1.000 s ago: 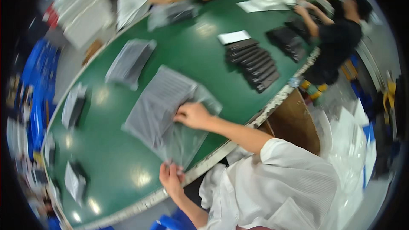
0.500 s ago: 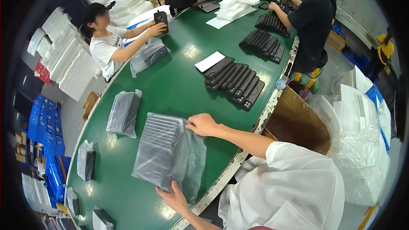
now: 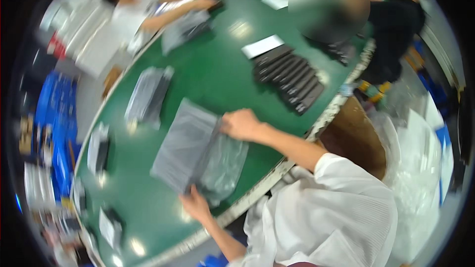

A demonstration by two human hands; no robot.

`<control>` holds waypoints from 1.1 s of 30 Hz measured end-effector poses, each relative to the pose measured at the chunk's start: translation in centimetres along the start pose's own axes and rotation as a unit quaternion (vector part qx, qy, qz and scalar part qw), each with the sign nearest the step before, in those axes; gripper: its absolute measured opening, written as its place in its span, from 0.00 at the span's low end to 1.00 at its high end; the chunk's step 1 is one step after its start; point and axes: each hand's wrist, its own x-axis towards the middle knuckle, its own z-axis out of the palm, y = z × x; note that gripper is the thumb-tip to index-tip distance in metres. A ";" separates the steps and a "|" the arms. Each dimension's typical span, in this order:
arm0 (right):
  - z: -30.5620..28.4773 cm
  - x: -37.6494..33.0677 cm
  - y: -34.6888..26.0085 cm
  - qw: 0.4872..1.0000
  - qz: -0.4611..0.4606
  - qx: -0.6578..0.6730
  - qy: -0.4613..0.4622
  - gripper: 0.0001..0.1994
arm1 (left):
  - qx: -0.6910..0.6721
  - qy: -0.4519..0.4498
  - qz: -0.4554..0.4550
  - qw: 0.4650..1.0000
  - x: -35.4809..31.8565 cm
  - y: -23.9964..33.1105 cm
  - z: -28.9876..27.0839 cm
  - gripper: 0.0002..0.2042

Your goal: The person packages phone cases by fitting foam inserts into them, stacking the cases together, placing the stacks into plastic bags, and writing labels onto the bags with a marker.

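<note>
A clear plastic bag packed with a row of dark, flat pieces lies on the green table in front of me, its loose side spread toward me. My right hand is closed on the bag's far right edge, fingers pinched together. At the near end, my left hand grips the lower corner, thumb on top. Beyond my right hand, a fanned row of black phone cases rests on the table, with a white sheet at its far end. The picture is smeared by motion, so fine detail is lost.
Several filled bags, one of them a grey bag, line the table's left side. Across the table a person in white handles a dark item; a person in black stands at the right. A cardboard box sits beside the table's right edge.
The view has swung, shifting the table and its bags in the picture. Both hands keep their hold on the bag, whose row of pieces now looks tilted over and flatter.
</note>
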 end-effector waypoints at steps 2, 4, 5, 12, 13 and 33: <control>-0.1 0.1 2.4 0.995 -0.029 0.056 0.071 0.19 | -0.033 -0.029 0.026 0.999 0.8 1.6 0.6 0.24; -2.3 -0.4 1.5 0.995 -0.030 0.073 0.067 0.29 | -0.034 -0.076 -0.066 0.994 0.7 2.7 -0.3 0.38; -2.3 -0.6 0.2 0.990 -0.052 0.017 0.126 0.31 | 0.031 -0.056 -0.034 0.997 0.4 2.2 -0.7 0.44; 0.8 -4.4 -8.5 0.948 -0.210 0.237 -0.020 0.10 | -0.063 -0.077 -0.104 0.990 -3.3 -3.9 -2.3 0.27; 1.3 -4.3 -7.7 0.945 -0.211 0.244 -0.058 0.10 | -0.214 -0.141 -0.206 0.944 -2.8 -3.3 -2.5 0.23; 3.6 -9.6 -19.4 0.832 -0.427 0.204 -0.291 0.09 | -0.427 -0.201 -0.253 0.844 -6.7 -3.2 -9.5 0.30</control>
